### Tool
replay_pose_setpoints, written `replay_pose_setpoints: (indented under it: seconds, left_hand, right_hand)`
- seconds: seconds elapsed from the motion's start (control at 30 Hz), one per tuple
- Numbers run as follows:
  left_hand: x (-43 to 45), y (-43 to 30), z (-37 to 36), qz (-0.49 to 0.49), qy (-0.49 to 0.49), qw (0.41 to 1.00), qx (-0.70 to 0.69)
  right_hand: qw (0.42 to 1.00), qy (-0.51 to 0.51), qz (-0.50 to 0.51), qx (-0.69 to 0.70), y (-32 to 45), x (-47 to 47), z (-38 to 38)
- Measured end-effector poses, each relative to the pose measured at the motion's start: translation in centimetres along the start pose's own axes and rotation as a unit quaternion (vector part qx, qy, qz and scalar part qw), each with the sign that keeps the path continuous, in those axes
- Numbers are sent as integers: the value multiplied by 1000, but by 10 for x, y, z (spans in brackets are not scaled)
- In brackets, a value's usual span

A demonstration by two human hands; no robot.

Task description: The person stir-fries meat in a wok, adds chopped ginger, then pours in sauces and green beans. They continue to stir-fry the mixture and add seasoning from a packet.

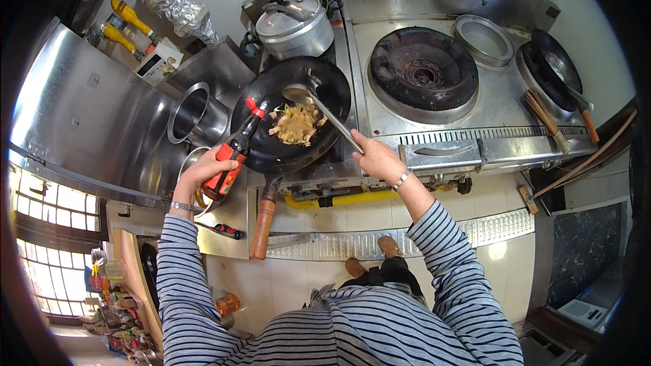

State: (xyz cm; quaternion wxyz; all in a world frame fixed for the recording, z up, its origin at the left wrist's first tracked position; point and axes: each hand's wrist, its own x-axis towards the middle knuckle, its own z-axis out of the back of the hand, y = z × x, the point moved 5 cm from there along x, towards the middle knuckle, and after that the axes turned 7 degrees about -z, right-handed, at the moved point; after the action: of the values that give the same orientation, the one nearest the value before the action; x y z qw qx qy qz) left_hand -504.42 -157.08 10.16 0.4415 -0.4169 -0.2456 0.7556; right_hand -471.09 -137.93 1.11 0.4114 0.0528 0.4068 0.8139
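My left hand is closed around a dark glass sauce bottle with a red label and red cap, its neck tilted over the left rim of a black wok. My right hand grips the metal handle of a ladle, whose bowl rests inside the wok near its far side. Chopped food, pale and brownish, lies in a heap in the wok beside the ladle. The wok's wooden handle points towards me. Whether the bottle's cap is open cannot be told.
A pressure cooker stands behind the wok. Right of it are a large burner ring, a round metal pan, a second wok and a bamboo brush. A steel pot stands to the left; a yellow pipe runs below the stove front.
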Motion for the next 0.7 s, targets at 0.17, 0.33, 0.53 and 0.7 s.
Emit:
replay_pose_setpoints:
  seconds: [0.17, 0.33, 0.53, 0.7]
  left_hand:
    - [1, -4, -1, -6, 2, 1000, 13]
    - [-1, -7, -1, 6, -7, 1000, 4]
    - [-4, -10, 0, -31, -36, 999, -14]
    - [-14, -7, 6, -63, -117, 990, -41]
  right_hand:
    - [1000, 3, -4, -7, 0, 0, 1]
    - [1000, 7, -3, -10, 3, -1, 2]
    - [998, 47, 14, 34, 3, -8, 5]
    - [994, 79, 75, 34, -4, -44, 25]
